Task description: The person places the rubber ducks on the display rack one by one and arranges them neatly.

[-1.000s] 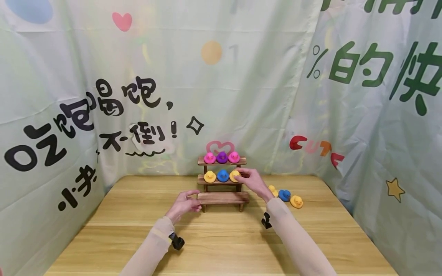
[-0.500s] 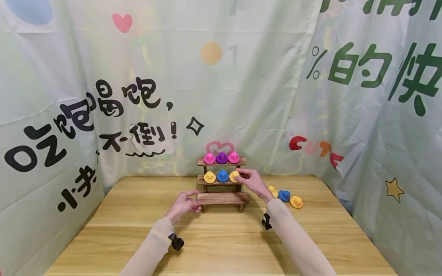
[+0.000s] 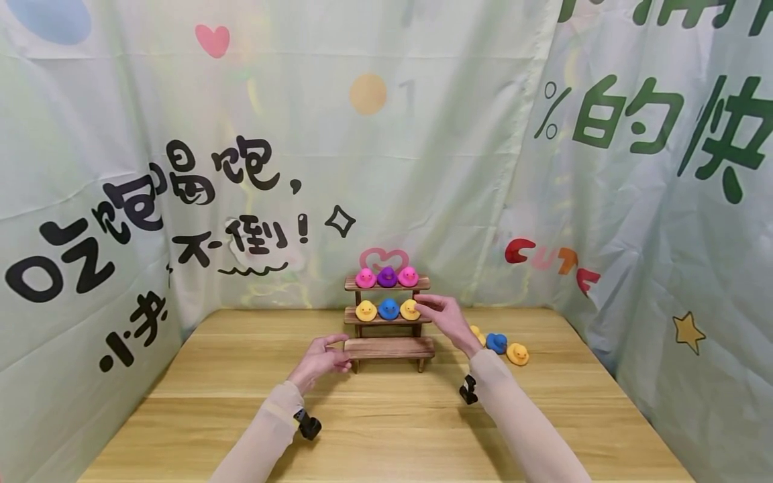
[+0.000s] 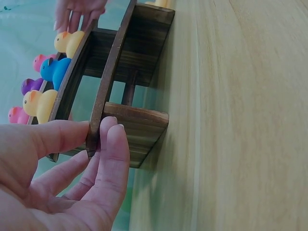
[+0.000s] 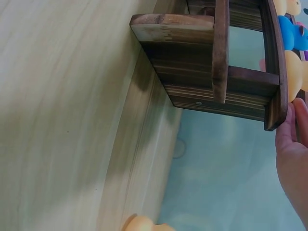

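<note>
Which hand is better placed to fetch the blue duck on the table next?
Probably the right hand: it is nearer the blue duck, which is right of the stand. The left hand pinches the left end of the bottom shelf.

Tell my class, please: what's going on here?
Someone is working at a stand. The left hand grips the left end of its bottom shelf. The right hand is right by the yellow duck on the right of the middle shelf; whether it touches is unclear. A blue duck and another yellow duck share that shelf. Two pink ducks flank a purple duck on the top shelf, and three more ducks rest on the table.
</note>
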`<state>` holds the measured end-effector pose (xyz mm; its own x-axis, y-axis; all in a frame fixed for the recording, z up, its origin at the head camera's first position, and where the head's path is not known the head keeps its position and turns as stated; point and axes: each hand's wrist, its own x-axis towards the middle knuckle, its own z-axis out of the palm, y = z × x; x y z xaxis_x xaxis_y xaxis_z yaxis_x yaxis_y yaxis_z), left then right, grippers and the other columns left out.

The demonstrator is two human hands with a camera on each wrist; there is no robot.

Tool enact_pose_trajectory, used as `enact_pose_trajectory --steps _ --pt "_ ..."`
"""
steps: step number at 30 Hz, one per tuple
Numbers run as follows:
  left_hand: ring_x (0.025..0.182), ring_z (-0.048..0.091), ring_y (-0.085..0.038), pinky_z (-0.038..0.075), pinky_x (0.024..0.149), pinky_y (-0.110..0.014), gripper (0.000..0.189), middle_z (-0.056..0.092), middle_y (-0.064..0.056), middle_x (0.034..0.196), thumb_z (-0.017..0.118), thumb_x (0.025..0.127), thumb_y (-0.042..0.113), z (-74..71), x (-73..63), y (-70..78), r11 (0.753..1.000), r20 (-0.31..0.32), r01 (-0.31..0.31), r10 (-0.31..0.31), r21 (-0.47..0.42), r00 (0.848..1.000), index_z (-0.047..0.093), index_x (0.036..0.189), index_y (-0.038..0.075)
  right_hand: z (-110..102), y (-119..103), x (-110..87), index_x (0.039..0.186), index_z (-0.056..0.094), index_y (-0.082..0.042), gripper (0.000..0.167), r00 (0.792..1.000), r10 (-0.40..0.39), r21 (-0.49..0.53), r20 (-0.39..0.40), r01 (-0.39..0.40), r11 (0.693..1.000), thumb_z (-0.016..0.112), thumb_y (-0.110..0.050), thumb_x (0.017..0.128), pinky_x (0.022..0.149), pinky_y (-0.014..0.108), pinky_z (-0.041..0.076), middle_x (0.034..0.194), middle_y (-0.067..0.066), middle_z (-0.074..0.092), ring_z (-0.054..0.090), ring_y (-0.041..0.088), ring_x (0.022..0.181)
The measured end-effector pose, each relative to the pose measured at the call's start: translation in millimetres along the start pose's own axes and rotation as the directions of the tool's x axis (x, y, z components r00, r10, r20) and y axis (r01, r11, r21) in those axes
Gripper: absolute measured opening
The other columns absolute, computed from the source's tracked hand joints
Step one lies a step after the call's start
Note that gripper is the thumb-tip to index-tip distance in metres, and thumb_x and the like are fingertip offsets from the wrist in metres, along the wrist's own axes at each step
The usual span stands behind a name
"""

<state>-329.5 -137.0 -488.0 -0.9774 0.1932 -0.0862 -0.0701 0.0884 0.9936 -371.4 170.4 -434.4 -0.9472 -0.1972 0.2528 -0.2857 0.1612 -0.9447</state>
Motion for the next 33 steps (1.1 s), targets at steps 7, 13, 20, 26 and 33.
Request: enact_pose_trajectory --steps 7,13,20,26,33 --pt "0.069 0.068 -0.016 0.062 0.071 -0.034 0.056 0.069 -0.021 0.092 0.061 0.09 -0.007 0.3 0.5 -0.5 1.0 -0.007 0.007 -0.007 0.001 1.0 0.044 0.143 -0.003 -7.7 1.8 -5.3 0.127 0.063 0.0 0.042 1.0 -0.02 -0.014 -0.007 0.02 1.0 0.067 -0.025 0.094 0.101 0.045 0.051 0.125 0.015 0.066 0.064 0.018 0.109" --pt "0.07 0.068 -0.017 0.062 0.072 -0.035 0.055 0.07 -0.022 0.093 0.061 0.09 -0.007 0.0 0.4 0.4 1.0 -0.005 0.007 -0.007 0.004 1.0 0.044 0.142 -0.003 -14.8 1.3 -11.4 0.128 0.062 0.0 0.041 1.0 -0.011 -0.015 0.008 0.012 1.0 0.065 -0.025 0.095 0.103 0.045 0.049 0.128 0.018 0.064 0.061 0.028 0.115" --pt "0.069 0.068 -0.016 0.062 0.07 -0.033 0.053 0.07 -0.021 0.093 0.061 0.091 -0.006 -0.4 -0.1 0.1 1.0 -0.012 0.009 -0.009 0.007 1.0 0.046 0.142 -0.001 -22.6 2.4 -15.1 0.129 0.059 0.006 0.04 1.0 0.005 -0.012 0.018 -0.005 1.0 0.064 -0.017 0.096 0.104 0.04 0.049 0.128 0.023 0.062 0.059 0.036 0.119" --pt "0.069 0.068 -0.016 0.062 0.071 -0.034 0.055 0.07 -0.022 0.094 0.062 0.09 -0.005 -1.5 -0.8 1.0 1.0 -0.003 0.007 -0.007 0.02 1.0 0.045 0.142 -0.003 -29.7 6.0 -21.5 0.128 0.061 0.005 0.04 1.0 0.007 -0.028 0.016 -0.006 1.0 0.065 -0.019 0.095 0.106 0.049 0.046 0.127 0.025 0.062 0.058 0.04 0.118" --pt "0.071 0.068 -0.018 0.062 0.073 -0.037 0.054 0.069 -0.024 0.094 0.062 0.09 -0.004 -2.5 -0.7 3.7 0.999 -0.001 0.005 -0.005 0.041 1.0 0.046 0.141 -0.002 -41.9 10.7 -32.3 0.127 0.062 0.003 0.043 1.0 0.024 -0.071 0.008 -0.023 0.997 0.066 -0.026 0.095 0.097 0.029 0.052 0.127 0.022 0.064 0.064 0.022 0.111"
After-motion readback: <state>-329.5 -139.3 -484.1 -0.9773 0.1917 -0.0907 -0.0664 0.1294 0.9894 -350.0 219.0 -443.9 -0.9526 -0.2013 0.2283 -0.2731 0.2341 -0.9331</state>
